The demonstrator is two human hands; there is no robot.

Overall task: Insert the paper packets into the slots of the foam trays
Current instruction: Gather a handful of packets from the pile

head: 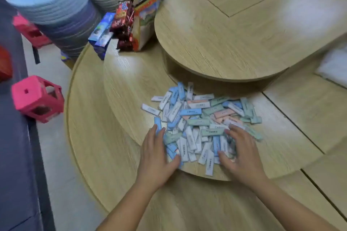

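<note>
Centrally, a loose pile of paper packets (199,122) is seen on the wooden table (122,99). It is flanked by the left hand (156,155) and right hand (242,154), fingers spread nearly straight and touching its edges, with nothing clasped.

One white plastic-looking bundle (335,67) was cut off by the right edge; print on pastel paper packets (194,111) was unreadable.

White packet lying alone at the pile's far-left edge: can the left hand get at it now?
Probably yes. The white packet lies uncovered just beyond the left hand, whose fingers rest on the pile's edge; only a blue packet lies between them.
</note>
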